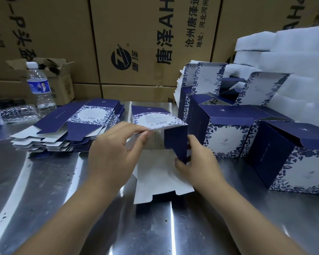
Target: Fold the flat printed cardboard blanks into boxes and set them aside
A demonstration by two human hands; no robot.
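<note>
Midway through folding one navy-and-white floral printed cardboard blank point(155, 173), at the near centre of the shiny steel table point(53, 199). Pinching its raised printed panel by the edge between thumb and fingers of the left hand point(114, 155); gripping the upright navy side panel with the right hand point(195, 162), fingers curled round it. Only partly opened into shape, with the near flaps flat on the table and not yet tucked. Already done, judging by the layout: several standing folded blue floral boxes point(226, 135) to the right, tops not closed. Left to do: a thick stack of flat blanks point(72, 133) at far left, so probably well short of finished.
</note>
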